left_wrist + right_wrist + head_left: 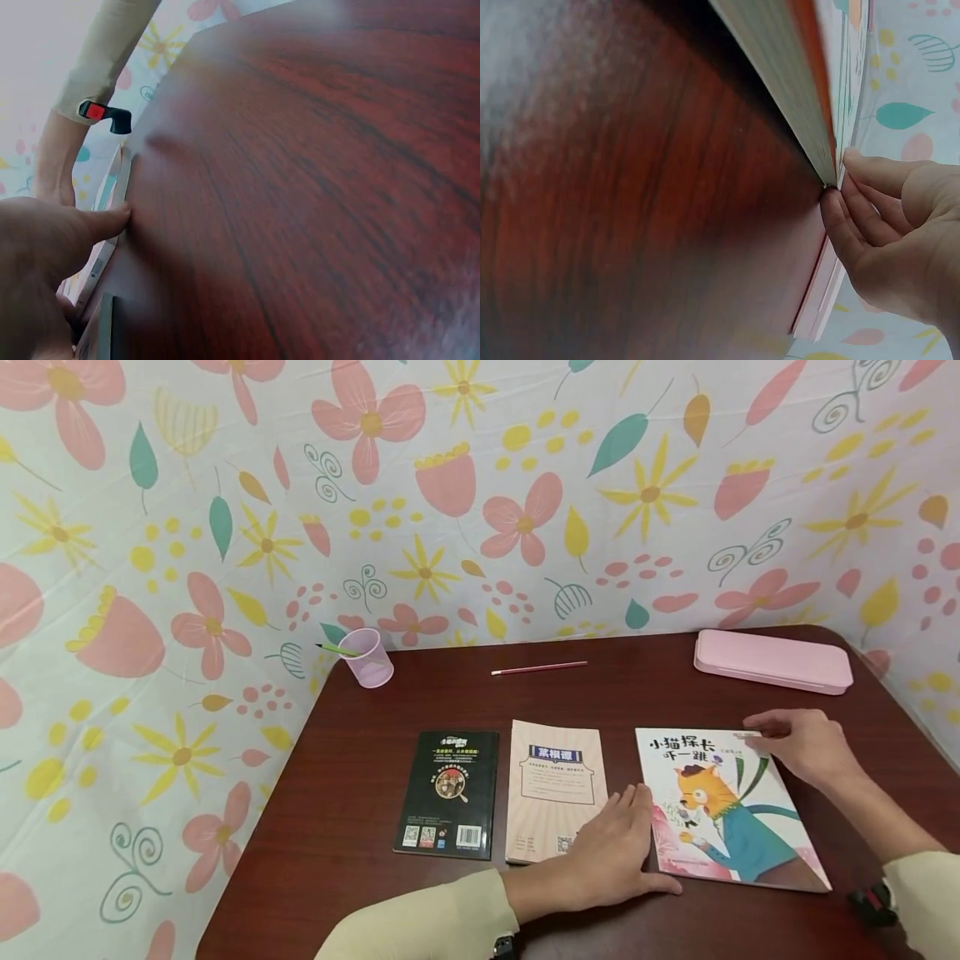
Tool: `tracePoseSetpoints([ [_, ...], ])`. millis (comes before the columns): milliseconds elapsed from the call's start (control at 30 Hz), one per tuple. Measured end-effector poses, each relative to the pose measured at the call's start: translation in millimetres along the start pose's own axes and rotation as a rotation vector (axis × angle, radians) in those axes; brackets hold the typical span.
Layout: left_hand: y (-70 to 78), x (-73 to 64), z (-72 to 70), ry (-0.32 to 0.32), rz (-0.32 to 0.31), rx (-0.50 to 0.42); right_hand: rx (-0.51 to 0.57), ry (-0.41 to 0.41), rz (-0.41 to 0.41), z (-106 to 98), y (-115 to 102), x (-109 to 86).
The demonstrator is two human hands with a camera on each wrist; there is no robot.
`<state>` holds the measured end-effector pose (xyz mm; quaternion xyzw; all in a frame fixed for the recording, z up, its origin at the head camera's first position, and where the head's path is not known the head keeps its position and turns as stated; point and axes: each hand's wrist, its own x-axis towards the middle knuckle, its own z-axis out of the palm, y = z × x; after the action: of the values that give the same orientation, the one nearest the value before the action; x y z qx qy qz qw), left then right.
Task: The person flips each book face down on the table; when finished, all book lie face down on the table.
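Observation:
A picture book (720, 810) with an orange cat in a teal coat on its cover lies at the right of the table. My right hand (802, 747) pinches its top right corner, thumb on the cover and fingers at the edge. In the right wrist view, that side shows cream pages (787, 82), an orange strip and white layers above. My left hand (603, 852) lies with extended fingers along the book's left edge, the thumb near its lower edge. The same hand overlaps the lower right of a beige book (555, 768). A black book (450, 793) lies further left.
A pink pencil case (772, 662) rests at the back right. A red pencil (540, 668) lies at the back middle. At the back left stands a lilac cup (371, 664) with a green pencil (337, 650) in it. Behind the table hangs a flowered cloth (480, 510).

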<state>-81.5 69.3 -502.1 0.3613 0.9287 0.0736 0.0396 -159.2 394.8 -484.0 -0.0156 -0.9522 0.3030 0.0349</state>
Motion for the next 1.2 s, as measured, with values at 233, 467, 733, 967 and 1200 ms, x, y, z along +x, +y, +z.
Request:
tracePoseSetpoints([
  [233, 0.5, 1.5, 0.5, 0.033, -0.02, -0.067, -0.019, -0.033, -0.007, -7, 3, 2.4],
  [467, -3.8, 2.9, 3.4, 0.051, -0.001, -0.17, -0.023, -0.032, -0.023, -6, 6, 5.4],
  [733, -8.0, 2.0, -1.3, 0.073, -0.03, -0.617, -0.015, -0.04, -0.016, -6, 6, 5.8],
  [967, -4.5, 2.3, -1.6, 0.096, -0.031, -1.043, 0.01, -0.054, -0.021, -3, 9, 5.1],
  [1200, 3.2, 3.7, -6.3, 0.116, -0.126, -1.37, 0.039, -0.083, -0.029, -3, 13, 5.9],
])
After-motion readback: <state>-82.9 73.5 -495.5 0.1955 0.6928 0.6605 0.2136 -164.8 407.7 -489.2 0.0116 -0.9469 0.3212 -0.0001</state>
